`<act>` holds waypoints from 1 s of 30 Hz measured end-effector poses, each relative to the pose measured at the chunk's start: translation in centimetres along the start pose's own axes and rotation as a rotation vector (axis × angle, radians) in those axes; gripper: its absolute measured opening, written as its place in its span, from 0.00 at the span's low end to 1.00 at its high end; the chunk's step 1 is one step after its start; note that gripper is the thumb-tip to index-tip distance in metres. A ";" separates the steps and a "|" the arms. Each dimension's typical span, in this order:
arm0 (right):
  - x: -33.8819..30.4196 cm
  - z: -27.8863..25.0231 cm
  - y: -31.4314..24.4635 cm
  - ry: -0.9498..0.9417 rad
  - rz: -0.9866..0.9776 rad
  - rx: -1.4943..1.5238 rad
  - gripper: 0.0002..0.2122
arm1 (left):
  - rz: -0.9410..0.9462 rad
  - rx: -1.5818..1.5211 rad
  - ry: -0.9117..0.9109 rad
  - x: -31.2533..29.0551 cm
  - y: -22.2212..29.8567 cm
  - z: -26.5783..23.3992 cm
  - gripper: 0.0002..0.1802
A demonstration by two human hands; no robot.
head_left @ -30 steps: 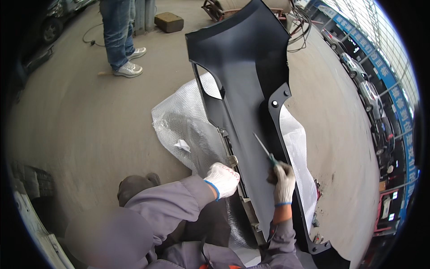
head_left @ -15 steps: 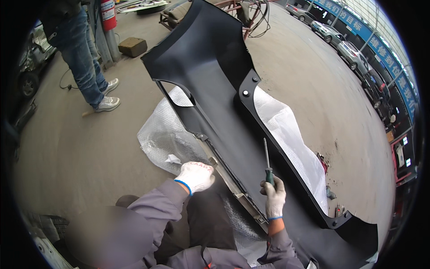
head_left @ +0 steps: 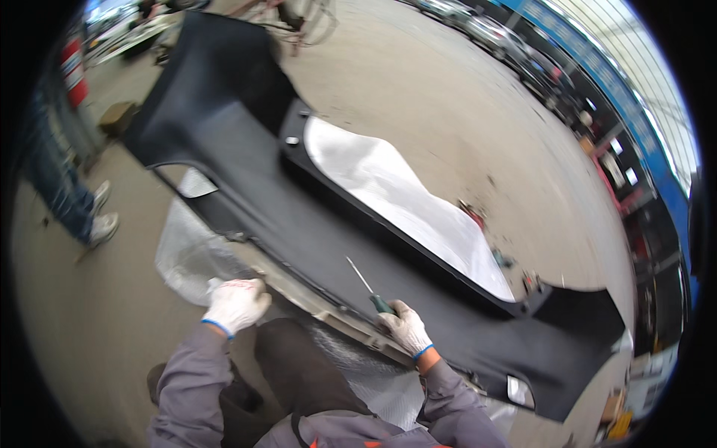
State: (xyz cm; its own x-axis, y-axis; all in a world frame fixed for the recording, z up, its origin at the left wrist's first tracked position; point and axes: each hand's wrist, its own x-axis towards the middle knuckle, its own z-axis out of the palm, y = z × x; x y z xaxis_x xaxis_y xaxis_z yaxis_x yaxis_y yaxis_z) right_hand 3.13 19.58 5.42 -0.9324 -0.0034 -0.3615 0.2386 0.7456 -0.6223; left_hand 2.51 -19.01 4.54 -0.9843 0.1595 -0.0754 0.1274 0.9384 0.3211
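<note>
A long black car bumper cover (head_left: 314,231) lies with its hollow inner side up, slanting from far left to near right. In my right hand (head_left: 405,328), gloved in white, is a screwdriver (head_left: 382,303) with a green handle, held above the bumper's inner face. Its shaft points up and to the left, its tip apart from the surface. My left hand (head_left: 237,305), also gloved, is closed beside the pale strip (head_left: 302,297) along the bumper's near edge. What its fingers hold, if anything, is hidden.
Bubble wrap (head_left: 396,190) lies beneath the bumper. Small tools (head_left: 472,213) lie on the floor beyond it. At far left a person in jeans (head_left: 56,164) stands near a red fire extinguisher (head_left: 73,73) and a brown block (head_left: 117,118). Parked cars (head_left: 497,41) line the back.
The view has swung to the right, so the bumper appears further left and lies flatter across the picture. The screwdriver now tilts to the left; my right hand still grips it.
</note>
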 end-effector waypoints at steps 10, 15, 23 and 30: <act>-14.3 2.7 7.1 -0.109 -0.063 0.180 0.19 | 0.050 -0.178 0.286 2.2 -0.7 2.9 0.10; -24.2 10.5 23.2 -0.111 0.550 0.063 0.23 | 0.437 0.023 0.385 3.0 3.7 3.2 0.20; -33.2 14.3 38.0 0.493 1.196 0.015 0.21 | 0.460 0.022 0.183 3.8 4.6 8.5 0.27; -30.3 11.1 43.3 0.516 1.399 -0.212 0.12 | 0.466 0.051 0.250 5.0 6.2 9.0 0.27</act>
State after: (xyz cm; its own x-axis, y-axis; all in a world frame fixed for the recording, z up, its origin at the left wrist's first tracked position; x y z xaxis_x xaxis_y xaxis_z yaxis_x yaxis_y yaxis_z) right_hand 44.72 44.58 -18.23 0.0070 0.9667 -0.2559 0.9906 0.0283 0.1340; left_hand -0.48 -9.62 -2.32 -0.8204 0.4907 0.2936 0.5576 0.8004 0.2202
